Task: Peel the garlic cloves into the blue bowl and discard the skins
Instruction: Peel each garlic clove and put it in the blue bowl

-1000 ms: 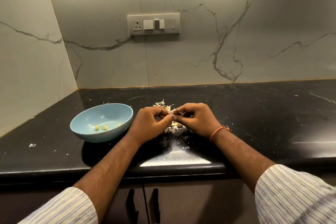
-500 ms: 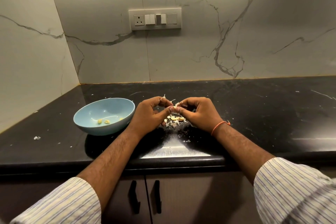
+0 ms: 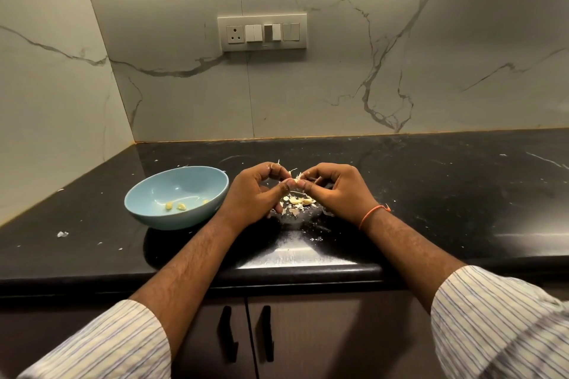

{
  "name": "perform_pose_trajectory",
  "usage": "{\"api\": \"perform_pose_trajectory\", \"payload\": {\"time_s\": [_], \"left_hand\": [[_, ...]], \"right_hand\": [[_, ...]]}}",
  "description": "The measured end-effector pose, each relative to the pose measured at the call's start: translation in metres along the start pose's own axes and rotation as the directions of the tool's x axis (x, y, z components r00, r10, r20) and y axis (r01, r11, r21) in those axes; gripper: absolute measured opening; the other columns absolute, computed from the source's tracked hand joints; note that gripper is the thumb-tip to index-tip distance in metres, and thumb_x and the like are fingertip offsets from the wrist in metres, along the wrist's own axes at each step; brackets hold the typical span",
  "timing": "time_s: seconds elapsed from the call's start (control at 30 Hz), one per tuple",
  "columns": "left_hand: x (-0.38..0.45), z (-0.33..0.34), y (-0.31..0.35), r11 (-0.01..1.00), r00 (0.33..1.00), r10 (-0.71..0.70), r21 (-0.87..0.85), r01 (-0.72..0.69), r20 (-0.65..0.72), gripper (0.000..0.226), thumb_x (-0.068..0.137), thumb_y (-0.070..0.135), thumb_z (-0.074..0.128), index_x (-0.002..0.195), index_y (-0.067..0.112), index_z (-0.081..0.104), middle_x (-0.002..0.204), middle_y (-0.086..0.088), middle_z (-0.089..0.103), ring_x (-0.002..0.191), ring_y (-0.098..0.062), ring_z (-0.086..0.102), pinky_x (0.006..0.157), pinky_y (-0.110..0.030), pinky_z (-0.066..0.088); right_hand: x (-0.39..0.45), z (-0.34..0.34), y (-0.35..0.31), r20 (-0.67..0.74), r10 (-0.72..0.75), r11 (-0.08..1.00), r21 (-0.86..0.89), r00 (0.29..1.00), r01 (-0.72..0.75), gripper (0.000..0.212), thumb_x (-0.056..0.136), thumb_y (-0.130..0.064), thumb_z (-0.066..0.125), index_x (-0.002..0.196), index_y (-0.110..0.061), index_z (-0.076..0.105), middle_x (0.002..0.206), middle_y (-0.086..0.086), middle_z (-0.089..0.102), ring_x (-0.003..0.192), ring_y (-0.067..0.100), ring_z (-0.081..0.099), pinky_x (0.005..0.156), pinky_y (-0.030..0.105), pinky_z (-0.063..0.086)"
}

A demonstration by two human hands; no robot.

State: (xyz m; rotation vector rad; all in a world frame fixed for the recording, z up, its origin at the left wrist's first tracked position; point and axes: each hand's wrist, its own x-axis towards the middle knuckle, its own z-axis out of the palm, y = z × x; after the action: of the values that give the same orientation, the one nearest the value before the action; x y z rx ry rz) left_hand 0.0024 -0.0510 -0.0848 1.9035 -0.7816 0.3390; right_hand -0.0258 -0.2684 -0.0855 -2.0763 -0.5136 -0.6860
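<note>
A pale blue bowl (image 3: 144,209) stands on the black counter at the left, with a few peeled garlic cloves (image 3: 175,206) in its bottom. Right of it, my left hand (image 3: 257,194) and my right hand (image 3: 334,188) meet thumb to thumb above the counter. Both pinch one small garlic clove (image 3: 296,179), whose papery skin sticks up between the fingertips. Under the hands lies a heap of loose cloves and skins (image 3: 298,202), partly hidden by my fingers.
The black counter (image 3: 431,194) runs to a marble wall at the back and left. A white scrap (image 3: 62,234) lies near the front left. A switch plate (image 3: 261,32) is on the wall. Cabinet doors with black handles (image 3: 246,335) sit below the rounded front edge.
My hands have lifted slightly off the heap, so more of the cloves and skins beneath them shows. Both still grip the same clove. The bowl has not moved.
</note>
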Motion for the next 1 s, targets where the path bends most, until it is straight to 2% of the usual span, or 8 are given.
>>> {"api": "perform_pose_trajectory", "payload": {"time_s": [0.1,0.23,0.43,0.53,0.63,0.73,0.87,1.0], "left_hand": [[0.0013,0.0001,-0.001,1.0,0.999,-0.015,0.003,0.015,0.046,0.023,0.097,0.028,0.072,0.112,0.012,0.066,0.1,-0.001,0.075,0.062,-0.021,0.075,0.057,-0.045,0.064],[0.0035,0.0008,-0.0028,1.0,0.993,-0.01,-0.011,0.011,0.117,0.015,0.102,0.023,0.067,0.112,0.014,0.06,0.107,-0.002,0.069,0.061,-0.019,0.071,0.064,-0.045,0.062],[0.0038,0.0004,-0.0016,0.998,0.986,-0.012,-0.058,0.022,0.167,0.014,0.104,0.023,0.061,0.113,0.013,0.057,0.095,0.004,0.067,0.062,-0.019,0.066,0.058,-0.028,0.056],[0.0034,0.0007,-0.0014,0.998,0.986,-0.004,-0.056,0.014,0.169,0.015,0.104,0.028,0.06,0.111,0.015,0.058,0.086,0.01,0.069,0.061,-0.021,0.067,0.053,-0.027,0.055],[0.0039,0.0018,-0.0007,0.999,0.992,0.014,-0.045,-0.009,0.128,0.014,0.105,0.026,0.061,0.11,0.012,0.058,0.088,0.006,0.069,0.057,-0.018,0.066,0.05,-0.027,0.054],[0.0042,0.0022,-0.0013,1.0,0.993,0.024,-0.017,-0.023,0.116,0.011,0.106,0.021,0.06,0.111,0.011,0.06,0.088,0.001,0.069,0.057,-0.017,0.067,0.052,-0.025,0.056],[0.0049,0.0023,-0.0043,0.999,0.986,0.049,-0.004,-0.049,0.16,0.012,0.105,0.019,0.063,0.11,0.009,0.064,0.093,-0.016,0.072,0.061,-0.024,0.07,0.064,-0.03,0.06],[0.0024,0.0031,-0.0042,0.998,0.985,0.049,-0.039,-0.043,0.166,0.008,0.103,0.015,0.068,0.103,0.007,0.065,0.08,-0.013,0.072,0.061,-0.023,0.071,0.065,-0.029,0.059]], "right_hand": [[-0.0002,0.0002,-0.0007,0.0,0.009,1.0,0.02,1.0,-0.009,0.016,0.088,-0.031,0.085,0.097,-0.019,0.082,0.085,-0.011,0.077,0.075,0.009,0.073,0.07,0.026,0.062],[0.0,-0.0006,-0.0003,0.009,0.018,0.998,0.06,1.0,-0.018,0.015,0.089,-0.028,0.084,0.098,-0.017,0.082,0.086,-0.008,0.078,0.078,0.011,0.074,0.072,0.025,0.062],[0.0005,-0.0018,-0.0003,0.06,0.089,0.974,0.203,0.994,-0.1,0.018,0.088,-0.023,0.084,0.1,-0.01,0.083,0.087,-0.001,0.08,0.081,0.011,0.076,0.076,0.024,0.061],[0.0003,-0.0022,-0.0001,0.08,0.097,0.965,0.235,0.992,-0.113,0.019,0.088,-0.023,0.083,0.101,-0.009,0.083,0.088,0.002,0.081,0.083,0.016,0.077,0.076,0.026,0.062],[0.0002,-0.0014,-0.0003,0.069,0.111,0.964,0.237,0.991,-0.124,0.017,0.088,-0.023,0.083,0.1,-0.012,0.083,0.084,0.004,0.08,0.076,0.015,0.075,0.071,0.025,0.06],[0.0001,-0.0005,-0.0008,0.026,0.102,0.973,0.206,0.994,-0.105,0.015,0.087,-0.024,0.084,0.099,-0.014,0.083,0.082,0.004,0.079,0.073,0.018,0.074,0.072,0.029,0.063],[-0.0006,-0.0005,0.0002,-0.021,0.11,0.975,0.198,0.994,-0.104,0.011,0.089,-0.021,0.084,0.099,-0.019,0.083,0.082,0.002,0.079,0.078,0.025,0.077,0.076,0.04,0.066],[0.0009,0.0014,0.0005,-0.072,0.142,0.968,0.217,0.987,-0.123,0.012,0.087,-0.023,0.086,0.097,-0.017,0.084,0.079,0.007,0.078,0.071,0.024,0.072,0.075,0.05,0.063]]}}
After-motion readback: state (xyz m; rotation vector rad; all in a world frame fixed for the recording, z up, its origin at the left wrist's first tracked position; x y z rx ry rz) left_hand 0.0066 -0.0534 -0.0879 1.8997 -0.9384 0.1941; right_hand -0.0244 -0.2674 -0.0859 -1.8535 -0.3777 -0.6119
